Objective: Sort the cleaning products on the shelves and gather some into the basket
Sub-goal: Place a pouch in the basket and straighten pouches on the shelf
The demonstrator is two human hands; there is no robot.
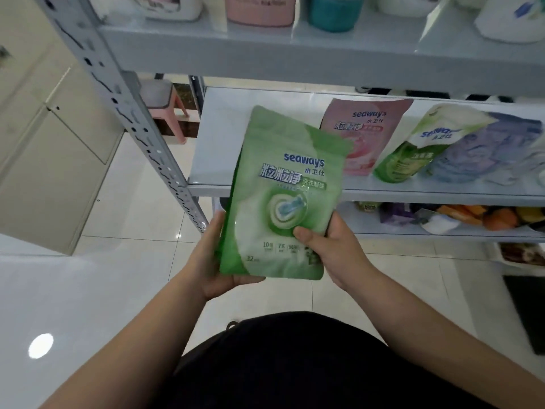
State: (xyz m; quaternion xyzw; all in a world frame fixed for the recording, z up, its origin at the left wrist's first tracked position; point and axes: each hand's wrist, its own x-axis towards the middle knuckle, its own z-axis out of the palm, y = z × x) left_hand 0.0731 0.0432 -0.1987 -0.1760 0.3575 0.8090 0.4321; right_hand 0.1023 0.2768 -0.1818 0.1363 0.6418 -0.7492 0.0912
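A green Seaways laundry pouch [283, 196] is held upright in front of the middle shelf [224, 137]. My left hand [218, 261] cups its lower left corner from below and behind. My right hand [333, 252] grips its lower right edge, thumb pressed on the front. On the middle shelf behind it stand a pink pouch [365, 131], a green and white pouch [413, 143] and a blue-purple pouch [483, 152], the last two leaning left. No basket shows in the head view.
The top shelf carries a pink tub [259, 10], a teal bottle [333, 13] and white jugs. The bottom shelf holds mixed colourful packets [472, 219]. A perforated grey upright [132, 119] frames the shelves on the left. Beige cabinets [44, 157] and a pink stool [168, 107] stand on the tiled floor.
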